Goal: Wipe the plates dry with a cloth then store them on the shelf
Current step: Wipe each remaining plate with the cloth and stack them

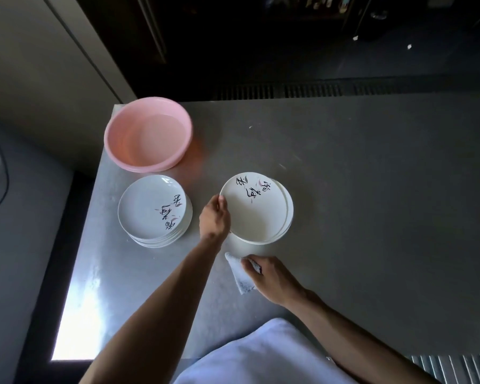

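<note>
left hand [215, 216] pinches the rim of the top plate [254, 210] on the right stack; right hand [272, 278] grips a white cloth [240, 275] beside a pink basin [147, 134].

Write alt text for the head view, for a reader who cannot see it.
A person's left hand grips the rim of the top plate on a short stack on a grey counter; the right hand holds a white cloth. A taller plate stack and a pink basin sit to the left.
</note>
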The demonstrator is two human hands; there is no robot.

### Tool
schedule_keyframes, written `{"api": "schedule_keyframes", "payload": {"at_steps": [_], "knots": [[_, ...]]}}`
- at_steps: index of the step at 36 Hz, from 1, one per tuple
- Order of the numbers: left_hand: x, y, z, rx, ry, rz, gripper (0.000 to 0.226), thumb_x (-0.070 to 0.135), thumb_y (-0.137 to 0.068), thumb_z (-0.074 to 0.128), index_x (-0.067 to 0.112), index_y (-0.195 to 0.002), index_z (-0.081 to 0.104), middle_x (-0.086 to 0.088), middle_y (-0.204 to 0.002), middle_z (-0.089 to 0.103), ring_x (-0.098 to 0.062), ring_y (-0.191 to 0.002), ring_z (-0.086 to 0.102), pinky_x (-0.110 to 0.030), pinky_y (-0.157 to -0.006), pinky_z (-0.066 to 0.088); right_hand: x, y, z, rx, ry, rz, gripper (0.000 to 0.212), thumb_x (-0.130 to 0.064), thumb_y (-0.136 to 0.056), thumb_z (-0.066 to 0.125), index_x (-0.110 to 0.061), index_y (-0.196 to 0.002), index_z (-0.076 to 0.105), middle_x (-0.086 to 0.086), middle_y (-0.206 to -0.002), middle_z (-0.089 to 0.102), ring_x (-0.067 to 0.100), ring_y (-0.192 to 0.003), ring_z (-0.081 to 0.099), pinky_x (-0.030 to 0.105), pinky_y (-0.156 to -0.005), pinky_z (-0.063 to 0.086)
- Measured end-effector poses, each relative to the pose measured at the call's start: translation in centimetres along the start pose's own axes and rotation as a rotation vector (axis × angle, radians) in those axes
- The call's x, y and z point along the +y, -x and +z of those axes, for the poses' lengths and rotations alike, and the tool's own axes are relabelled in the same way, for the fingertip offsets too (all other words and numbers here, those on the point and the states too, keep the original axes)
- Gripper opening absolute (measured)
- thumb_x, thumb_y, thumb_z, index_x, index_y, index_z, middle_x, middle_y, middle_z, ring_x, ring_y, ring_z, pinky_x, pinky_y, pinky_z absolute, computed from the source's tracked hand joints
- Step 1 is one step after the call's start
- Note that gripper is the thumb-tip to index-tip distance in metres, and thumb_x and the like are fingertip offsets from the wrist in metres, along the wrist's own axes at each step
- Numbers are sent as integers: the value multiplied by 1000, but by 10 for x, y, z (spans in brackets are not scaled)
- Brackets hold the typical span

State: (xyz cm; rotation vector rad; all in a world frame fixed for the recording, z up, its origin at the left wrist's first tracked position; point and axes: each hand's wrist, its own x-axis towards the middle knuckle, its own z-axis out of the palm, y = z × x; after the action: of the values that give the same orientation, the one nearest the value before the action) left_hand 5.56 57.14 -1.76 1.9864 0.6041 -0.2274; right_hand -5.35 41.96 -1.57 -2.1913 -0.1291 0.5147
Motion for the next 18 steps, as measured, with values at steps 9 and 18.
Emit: {"api": "schedule_keyframes", "payload": {"at_steps": [9,18], "knots": [[12,2,4,-87,1,-95,39,36,-111,37,22,-136,63,-9,-114,64,-23,-82,62,-50,-67,65,3,-5,-3,-21,-15,27,34,-42,-100,42,-22,-74,49,-6,-61,49,9,-61,44,34,-65,46],[4,-2,-1,-186,-6,-150,45,30,-111,35,29,-155,46,-8,-138,58,-28,-106,60,-52,-72,65,0,-9,6,-38,-51,60,38,-44,-99,41,-13,-78,52,7,-70,55,21,-67,53,41,-67,49]]}}
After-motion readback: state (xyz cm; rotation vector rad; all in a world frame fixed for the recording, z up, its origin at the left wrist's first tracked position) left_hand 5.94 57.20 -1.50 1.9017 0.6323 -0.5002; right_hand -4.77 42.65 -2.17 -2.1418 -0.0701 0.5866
